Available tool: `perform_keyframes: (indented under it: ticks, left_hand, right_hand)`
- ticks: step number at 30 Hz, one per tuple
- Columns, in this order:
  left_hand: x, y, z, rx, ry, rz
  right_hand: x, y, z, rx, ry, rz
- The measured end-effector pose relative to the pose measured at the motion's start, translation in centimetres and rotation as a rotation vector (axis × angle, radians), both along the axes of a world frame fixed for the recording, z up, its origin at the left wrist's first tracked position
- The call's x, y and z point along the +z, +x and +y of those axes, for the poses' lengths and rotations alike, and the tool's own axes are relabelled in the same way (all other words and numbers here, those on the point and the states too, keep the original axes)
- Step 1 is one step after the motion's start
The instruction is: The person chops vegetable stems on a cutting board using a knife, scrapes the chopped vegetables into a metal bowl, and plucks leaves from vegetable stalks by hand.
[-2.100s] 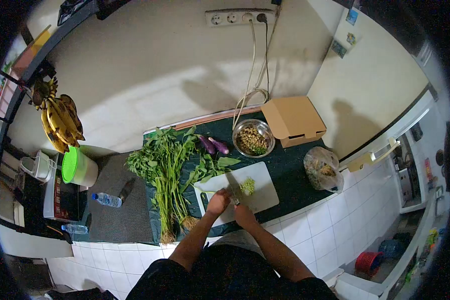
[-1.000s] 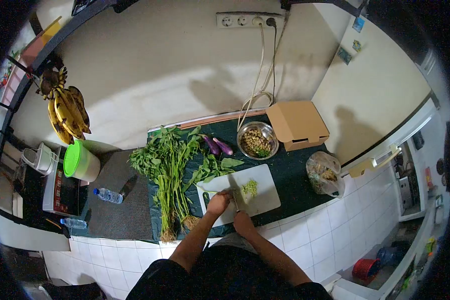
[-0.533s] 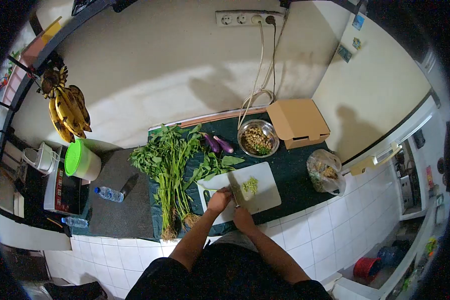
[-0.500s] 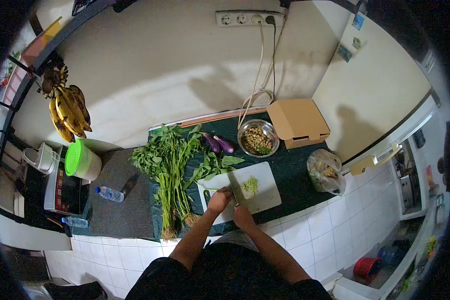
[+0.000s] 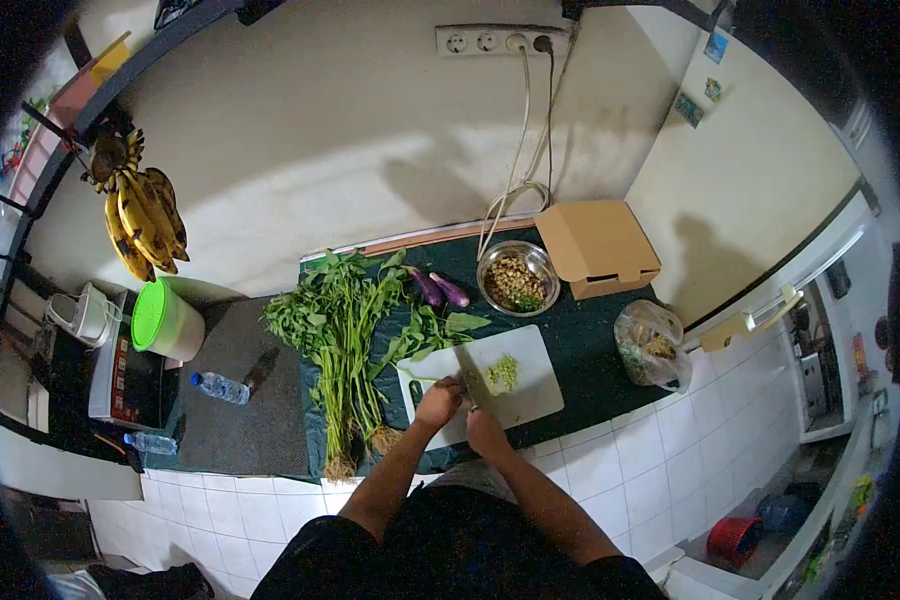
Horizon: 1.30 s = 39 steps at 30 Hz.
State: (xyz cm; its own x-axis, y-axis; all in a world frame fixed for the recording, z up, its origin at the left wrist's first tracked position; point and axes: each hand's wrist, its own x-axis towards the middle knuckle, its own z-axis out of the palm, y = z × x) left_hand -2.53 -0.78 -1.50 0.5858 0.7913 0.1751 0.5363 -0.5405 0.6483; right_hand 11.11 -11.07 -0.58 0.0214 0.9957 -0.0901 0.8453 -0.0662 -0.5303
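Knife (image 5: 470,378) and stem (image 5: 416,377) are what I watch from afar: I judge the step in hand to be slicing the pale green stem on the white cutting board (image 5: 536,385). I see the right hand (image 5: 487,436) closed around the knife's handle, most of it hidden by the fist, with the blade pointing away from the body. The left hand (image 5: 439,402) curls its fingers on the stem just beside the blade, over the board's left half; how the fingertips sit, I cannot tell. Another cut would, as I read it, call for a short feed of stem toward the edge, fingertips tucked back, and a straight press down.

The stem looks thin, its exposed length running from the left hand to the board's far left corner, near some loose leaves (image 5: 432,332). Right of the blade, small light-green chopped pieces (image 5: 503,372) lie in a low pile. Beyond the board I make out a metal bowl (image 5: 540,260) and two eggplants (image 5: 450,290); a big leafy bunch (image 5: 320,310) lies to the left.
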Motion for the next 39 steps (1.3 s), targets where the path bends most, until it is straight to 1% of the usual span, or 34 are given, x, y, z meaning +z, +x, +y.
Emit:
perform_keyframes:
  ticks: [2,3,5,6,7,9,11,12,14,15,17,18,20,21,23,24,26,30,32,33,35,36,38,39]
  left_hand:
    - [-2.4,-0.1,0.4,0.011,0.027,0.008]
    - [-1.4,0.0,0.3,0.012,0.029,0.008]
    - [2.0,0.2,-0.4,0.075,-0.104,0.059]
    - [2.2,0.1,-0.4,0.075,-0.108,0.058]
    - [2.4,0.0,-0.4,0.061,-0.112,0.054]
    - [2.1,0.0,-0.4,0.050,-0.120,0.051]
    - [0.9,-0.3,-0.3,0.048,0.007,-0.001]
    - [1.0,-0.4,-0.6,0.049,0.007,0.001]
    - [1.6,-0.4,-0.7,0.081,-0.085,0.142]
    - [1.3,-0.6,-0.6,0.081,-0.082,0.142]
    - [0.7,-0.9,-0.6,0.003,0.010,0.122]
    - [0.1,-1.0,-0.6,0.003,0.008,0.121]
    - [-1.1,-1.1,-0.5,-0.014,0.100,0.041]
    - [-1.0,-1.1,-0.5,-0.013,0.098,0.040]
    - [-0.8,-1.0,-0.5,0.007,0.079,0.077]
    - [0.0,-0.9,-0.6,0.006,0.079,0.077]
    - [1.9,-0.9,-1.0,0.051,-0.005,0.094]
    - [1.3,-1.3,-0.8,0.019,0.008,0.119]
    - [1.9,-1.2,-1.0,0.038,-0.046,0.083]
    - [1.9,-1.1,-1.0,0.040,-0.047,0.083]
    - [1.8,-1.1,-1.1,0.034,-0.027,0.091]
    - [1.8,-1.1,-1.1,0.035,-0.025,0.095]
    - [1.4,-1.0,-1.0,0.032,-0.032,0.079]
    - [0.9,-1.1,-0.8,0.030,-0.027,0.082]
  right_hand:
    - [-0.3,0.5,1.3,0.241,0.142,-0.138]
    - [0.3,0.5,1.4,0.242,0.144,-0.138]
    - [2.2,0.5,0.7,0.182,-0.071,-0.012]
    - [2.7,0.3,0.0,0.181,-0.075,-0.013]
    - [3.8,-0.1,-0.6,0.064,-0.098,0.049]
    - [3.3,-0.3,-1.2,-0.052,-0.125,0.111]
    - [-0.3,-0.1,-0.7,0.072,0.023,0.061]
    - [0.1,-0.2,-0.3,0.072,0.024,0.064]
    - [1.9,-0.1,1.3,0.024,-0.200,0.019]
    - [2.3,-0.1,1.2,0.024,-0.196,0.019]
    - [2.9,-0.1,0.9,0.074,-0.138,-0.041]
    - [2.6,-0.1,0.5,0.074,-0.140,-0.042]
    - [1.9,0.1,-0.2,0.246,-0.082,-0.074]
    - [2.0,-0.1,-0.2,0.248,-0.085,-0.074]
    - [2.0,-0.6,-0.4,0.000,-0.104,0.048]
    - [1.8,-0.5,-0.1,-0.001,-0.104,0.049]
    - [1.2,-0.1,1.0,0.188,-0.035,-0.170]
    - [2.9,0.4,1.0,0.265,-0.028,-0.088]
    - [3.5,0.3,0.3,0.178,-0.134,-0.003]
    - [2.5,0.1,0.0,0.180,-0.135,-0.003]
    - [-1.1,-0.4,-0.3,-0.052,-0.108,0.019]
    - [-0.7,-0.4,0.1,-0.051,-0.107,0.022]
    - [0.2,-0.1,1.5,0.092,-0.075,-0.014]
    - [-0.7,0.0,1.5,0.090,-0.071,-0.011]
